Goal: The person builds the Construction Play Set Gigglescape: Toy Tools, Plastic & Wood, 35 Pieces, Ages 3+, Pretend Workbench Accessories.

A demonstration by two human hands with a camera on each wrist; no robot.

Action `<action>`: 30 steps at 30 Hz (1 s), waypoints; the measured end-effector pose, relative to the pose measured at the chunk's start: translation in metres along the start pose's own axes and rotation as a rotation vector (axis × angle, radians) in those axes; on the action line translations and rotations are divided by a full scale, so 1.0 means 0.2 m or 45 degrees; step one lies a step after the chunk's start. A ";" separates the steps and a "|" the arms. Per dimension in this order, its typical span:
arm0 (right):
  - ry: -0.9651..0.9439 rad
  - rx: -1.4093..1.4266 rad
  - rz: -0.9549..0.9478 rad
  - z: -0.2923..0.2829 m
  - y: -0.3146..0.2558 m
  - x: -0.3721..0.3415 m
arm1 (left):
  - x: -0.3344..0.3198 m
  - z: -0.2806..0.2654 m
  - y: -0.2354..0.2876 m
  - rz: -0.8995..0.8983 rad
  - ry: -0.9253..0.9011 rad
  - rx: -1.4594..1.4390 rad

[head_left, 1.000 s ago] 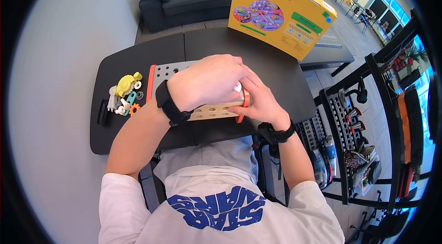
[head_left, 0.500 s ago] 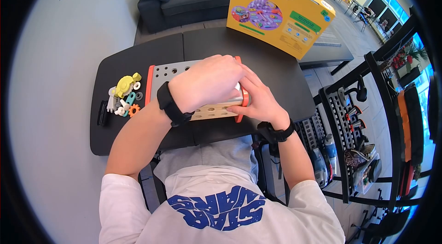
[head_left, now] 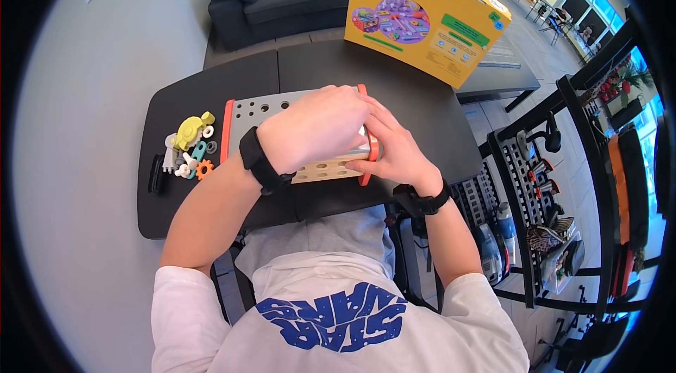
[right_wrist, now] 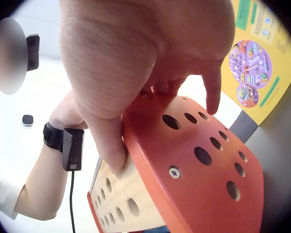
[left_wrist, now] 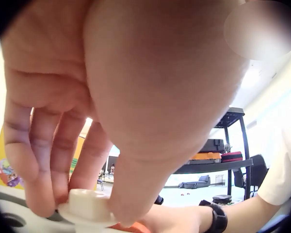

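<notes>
A toy workbench box with a grey perforated top, pale wooden sides and red end panels stands on the black table. My left hand reaches over its top near the right end. In the left wrist view its thumb and fingertips pinch the head of a white plastic bolt at the grey surface; the bolt's lower part is hidden. My right hand grips the right end of the box, thumb on the wooden side and fingers over the red panel's edge.
Left of the box lie loose toy parts: a yellow piece, a teal strip, an orange gear and several white and grey pieces. A black object lies by the table's left edge. A yellow carton stands at the back right.
The left hand turns slightly at the white bolt while staying over the same spot. The right hand keeps its grip on the box end. The head view shifts a little.
</notes>
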State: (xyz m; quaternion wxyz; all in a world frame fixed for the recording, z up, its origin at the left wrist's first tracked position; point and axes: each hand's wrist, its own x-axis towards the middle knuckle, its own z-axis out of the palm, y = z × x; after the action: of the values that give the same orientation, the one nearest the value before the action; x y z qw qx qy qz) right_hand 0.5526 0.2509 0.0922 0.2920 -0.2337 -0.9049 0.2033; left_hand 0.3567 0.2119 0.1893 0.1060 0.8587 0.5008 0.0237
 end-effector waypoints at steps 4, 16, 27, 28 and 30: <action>0.007 0.029 -0.007 0.00 0.00 0.00 | 0.00 0.04 -0.05 0.299 0.031 -0.121; 0.004 0.011 -0.020 0.00 0.01 0.00 | 0.00 0.01 -0.01 0.144 0.073 -0.089; 0.014 0.038 0.018 0.01 0.01 -0.01 | -0.01 0.01 -0.02 0.279 0.251 -0.194; 0.007 0.025 0.010 0.01 0.01 -0.01 | 0.00 0.03 -0.03 0.209 0.193 -0.153; -0.002 0.010 0.001 0.01 0.01 0.00 | 0.01 0.03 -0.04 0.139 0.136 -0.112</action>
State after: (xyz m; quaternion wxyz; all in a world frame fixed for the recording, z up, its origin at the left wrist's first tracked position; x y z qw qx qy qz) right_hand 0.5532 0.2522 0.0899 0.2923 -0.2326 -0.9042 0.2073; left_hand 0.3519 0.2156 0.1817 0.1153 0.8767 0.4568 0.0972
